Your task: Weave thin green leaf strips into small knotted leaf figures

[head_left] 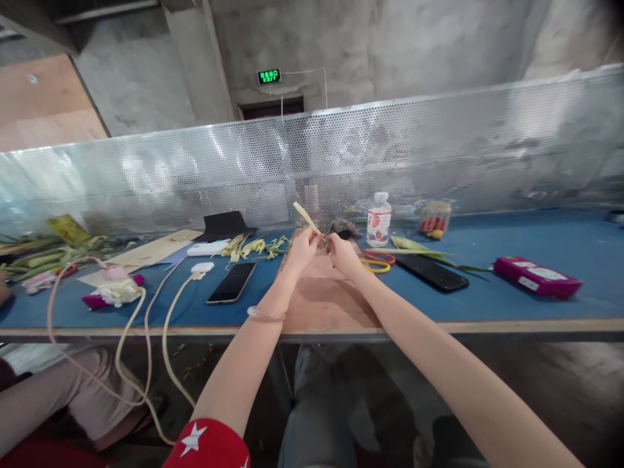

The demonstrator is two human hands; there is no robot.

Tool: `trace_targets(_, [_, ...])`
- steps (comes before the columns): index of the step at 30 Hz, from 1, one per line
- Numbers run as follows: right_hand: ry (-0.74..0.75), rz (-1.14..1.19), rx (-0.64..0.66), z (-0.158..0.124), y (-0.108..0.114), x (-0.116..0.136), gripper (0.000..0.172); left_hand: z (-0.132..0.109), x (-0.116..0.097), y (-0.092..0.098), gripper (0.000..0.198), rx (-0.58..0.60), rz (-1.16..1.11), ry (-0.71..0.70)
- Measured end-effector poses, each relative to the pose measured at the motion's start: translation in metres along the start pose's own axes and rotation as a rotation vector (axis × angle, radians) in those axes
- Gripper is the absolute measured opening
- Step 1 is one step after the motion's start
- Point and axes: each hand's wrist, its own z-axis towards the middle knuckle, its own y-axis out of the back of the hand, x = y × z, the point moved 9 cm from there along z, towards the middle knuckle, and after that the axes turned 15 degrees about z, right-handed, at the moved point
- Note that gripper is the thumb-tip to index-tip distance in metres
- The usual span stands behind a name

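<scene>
A pale yellow-green leaf strip [306, 217] rises at a slant above my two hands. My left hand [303, 248], with a pale bangle [266, 315] on its wrist, is closed in a pinch at the strip's lower end. Close beside it, my right hand [344, 255] is pinched too, fingertips nearly meeting the left ones. A small greenish piece shows between the fingertips, mostly hidden. Both hands are over a brown wooden board [324, 292] on the blue table. Left of the board lie several folded green leaf pieces [256, 247].
At left are a phone [231, 283], white cables [168, 325] and a purple-and-white pack [114, 292]. To the right are a white bottle [379, 221], orange-and-yellow scissor-like handles [377, 262], a black phone [433, 272], a glass jar [435, 219] and a purple pack [536, 276]. A perforated metal screen [244, 169] stands behind.
</scene>
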Motion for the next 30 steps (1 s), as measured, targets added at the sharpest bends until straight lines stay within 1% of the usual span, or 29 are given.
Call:
trace_targets(4, [-0.004, -0.023, -0.027, 0.000, 0.002, 0.000, 0.016, -0.001, -0.001, 0.000, 0.010, 0.007, 0.035, -0.006])
trace_targets(13, [0.030, -0.020, -0.086, 0.001, 0.005, 0.000, 0.021, 0.000, 0.005, -0.004, 0.008, 0.003, 0.042, 0.000])
trace_targets(19, [0.064, -0.001, -0.105, 0.000, 0.016, 0.012, 0.027, 0.001, 0.008, -0.002, 0.014, -0.017, -0.024, 0.030])
trace_targets(21, [0.085, -0.013, -0.095, 0.000, 0.016, 0.017, 0.026, 0.001, 0.007, 0.000, 0.015, -0.019, -0.036, 0.035])
trace_targets(24, [0.125, -0.045, -0.041, -0.002, 0.010, 0.023, 0.020, 0.000, 0.006, 0.004, 0.014, -0.038, -0.024, 0.039])
trace_targets(27, [0.153, -0.088, -0.005, -0.004, 0.005, 0.028, 0.022, -0.001, 0.006, 0.009, 0.014, -0.071, 0.008, 0.044])
trace_targets(30, [0.145, -0.153, 0.001, -0.006, 0.005, 0.029, 0.024, -0.001, 0.006, 0.009, 0.015, -0.083, 0.024, 0.042])
